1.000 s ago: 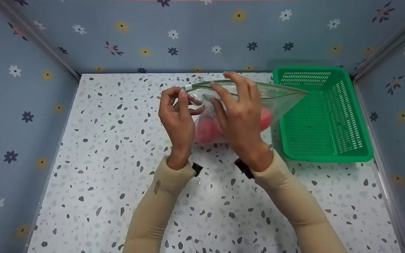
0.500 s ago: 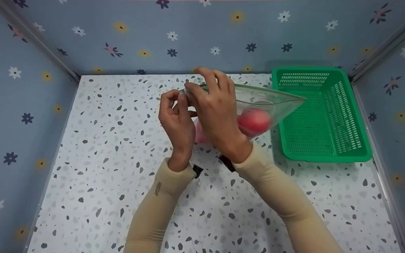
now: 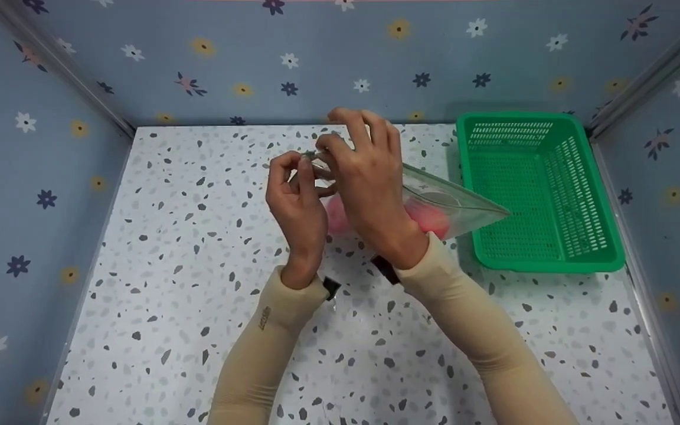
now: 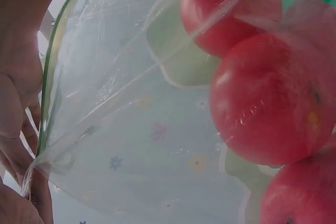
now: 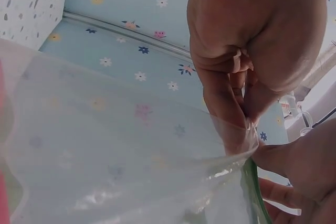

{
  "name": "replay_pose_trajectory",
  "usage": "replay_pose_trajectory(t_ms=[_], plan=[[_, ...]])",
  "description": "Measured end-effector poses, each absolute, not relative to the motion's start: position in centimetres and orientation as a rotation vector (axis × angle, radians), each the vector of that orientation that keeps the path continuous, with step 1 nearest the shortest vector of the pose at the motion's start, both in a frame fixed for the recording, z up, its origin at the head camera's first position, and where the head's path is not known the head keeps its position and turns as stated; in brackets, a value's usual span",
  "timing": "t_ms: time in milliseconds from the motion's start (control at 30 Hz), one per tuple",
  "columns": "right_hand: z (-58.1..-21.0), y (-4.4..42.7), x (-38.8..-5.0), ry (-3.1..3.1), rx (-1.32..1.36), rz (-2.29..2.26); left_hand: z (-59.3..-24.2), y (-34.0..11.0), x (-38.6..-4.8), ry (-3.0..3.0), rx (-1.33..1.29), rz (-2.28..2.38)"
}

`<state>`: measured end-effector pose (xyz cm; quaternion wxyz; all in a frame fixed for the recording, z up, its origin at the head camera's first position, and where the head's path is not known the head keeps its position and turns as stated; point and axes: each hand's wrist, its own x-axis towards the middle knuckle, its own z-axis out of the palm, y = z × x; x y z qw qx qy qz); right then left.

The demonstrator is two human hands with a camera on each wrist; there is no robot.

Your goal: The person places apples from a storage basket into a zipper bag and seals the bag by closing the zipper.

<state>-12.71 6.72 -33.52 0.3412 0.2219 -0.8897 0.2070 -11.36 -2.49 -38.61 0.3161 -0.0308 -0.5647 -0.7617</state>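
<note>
A clear zip bag (image 3: 473, 206) with a green zip edge (image 4: 48, 77) stands tilted above the table, several red round fruits (image 4: 270, 100), possibly tomatoes, inside. My left hand (image 3: 298, 206) pinches the bag's left top corner between thumb and fingertips. Close against it, my right hand (image 3: 369, 183) grips the zip edge with thumb and index finger, the other fingers raised. In the right wrist view, my left hand (image 5: 252, 35) holds the corner and my right thumb (image 5: 273, 158) meets it there. The zip's white slider is hidden behind the fingers.
At the right stands a green perforated basket (image 3: 552, 265), the bag's right corner reaching over its near-left rim. A white speckled table (image 3: 186, 265) lies below, closed in by blue flowered walls (image 3: 328, 35) at the back and sides.
My right hand has moved left along the zip edge to the left hand. The bag's right corner has swung down toward me. My left hand has stayed in place.
</note>
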Motion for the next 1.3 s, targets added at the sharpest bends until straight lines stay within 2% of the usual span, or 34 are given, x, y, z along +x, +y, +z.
replay_pose_trajectory(t_ms=[1300], plan=[[-34.0, 12.3, -13.3, -2.293, 0.463, 0.61, -38.4, -4.0, -11.7, -1.618, -0.106, -1.884]])
